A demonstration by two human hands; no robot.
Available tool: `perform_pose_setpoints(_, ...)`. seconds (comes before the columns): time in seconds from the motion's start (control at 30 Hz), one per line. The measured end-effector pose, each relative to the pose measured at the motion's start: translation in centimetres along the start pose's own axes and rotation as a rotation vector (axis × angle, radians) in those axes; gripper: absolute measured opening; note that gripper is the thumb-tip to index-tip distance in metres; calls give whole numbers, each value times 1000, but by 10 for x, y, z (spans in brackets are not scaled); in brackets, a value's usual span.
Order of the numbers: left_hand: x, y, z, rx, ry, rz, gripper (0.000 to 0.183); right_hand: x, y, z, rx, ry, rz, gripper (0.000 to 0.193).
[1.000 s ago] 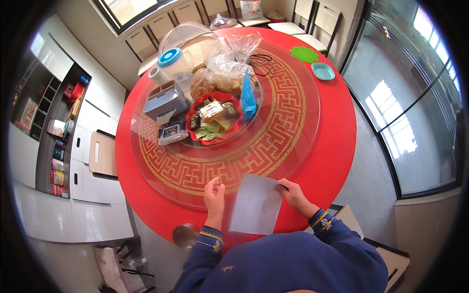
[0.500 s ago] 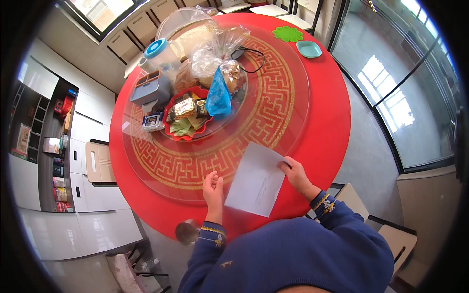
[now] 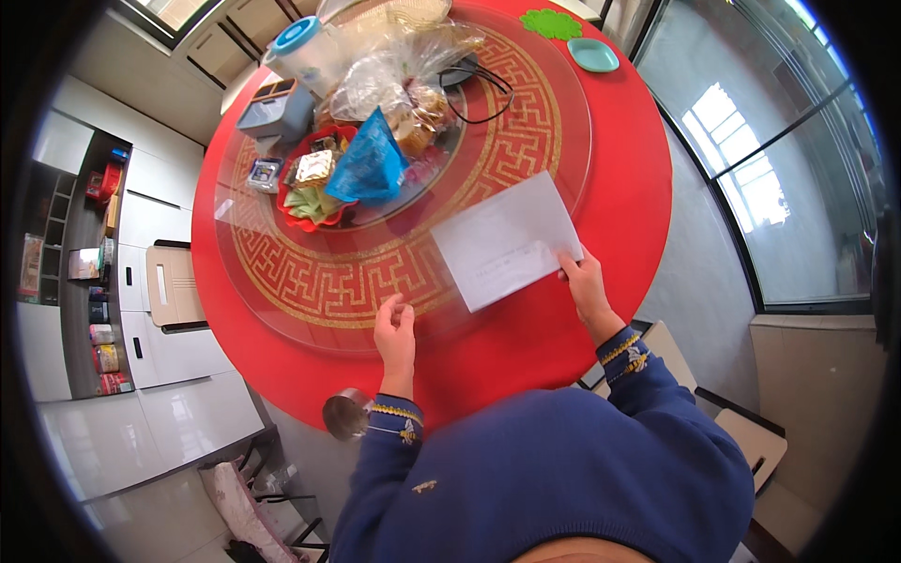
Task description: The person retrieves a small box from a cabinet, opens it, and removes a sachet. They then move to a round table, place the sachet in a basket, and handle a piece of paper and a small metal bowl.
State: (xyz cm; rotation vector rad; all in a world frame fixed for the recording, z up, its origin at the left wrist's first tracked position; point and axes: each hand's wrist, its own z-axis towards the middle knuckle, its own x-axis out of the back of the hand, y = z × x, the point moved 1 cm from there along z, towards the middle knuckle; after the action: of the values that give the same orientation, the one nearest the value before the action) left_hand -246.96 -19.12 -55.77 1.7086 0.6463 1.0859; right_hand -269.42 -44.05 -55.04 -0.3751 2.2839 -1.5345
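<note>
My right hand [image 3: 587, 286] pinches the lower right corner of a white sheet of paper [image 3: 507, 239]. The sheet is tilted above the red table and the edge of its glass turntable, with a few faint lines of print or writing on it. Left of the paper and apart from it, my left hand [image 3: 395, 338] is raised with nothing in it, its fingers loosely bent. Beside my left cuff, at the table's near edge, stands a metal cup [image 3: 347, 413].
The glass turntable [image 3: 310, 305] carries a red snack dish [image 3: 293, 208], a blue plastic bag [image 3: 368, 164], clear bags [image 3: 380, 80], a lidded jug [image 3: 308, 58] and a grey box [image 3: 277, 113]. At the far right lie a turquoise dish [image 3: 593, 55] and a green mat [image 3: 551, 24].
The paper has turned and moved up and to the right, its right side now lower. My right hand has shifted right with it. My left hand is slightly higher and further left.
</note>
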Motion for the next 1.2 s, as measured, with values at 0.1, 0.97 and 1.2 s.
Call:
perform_pose_setpoints(0.1, 2, -3, 0, -7, -19, 79, 27, -4, -1, -1, -4, -13, -59, 22)
perform_pose_setpoints(0.97, 70, -59, 54, -68, 240, 469, 38, 2, 6, -12, 77, 6, -97, 24)
perform_pose_setpoints(1.2, 62, -34, 63, 90, 284, 568, 33, 31, 3, -40, 97, 51, -12, 31)
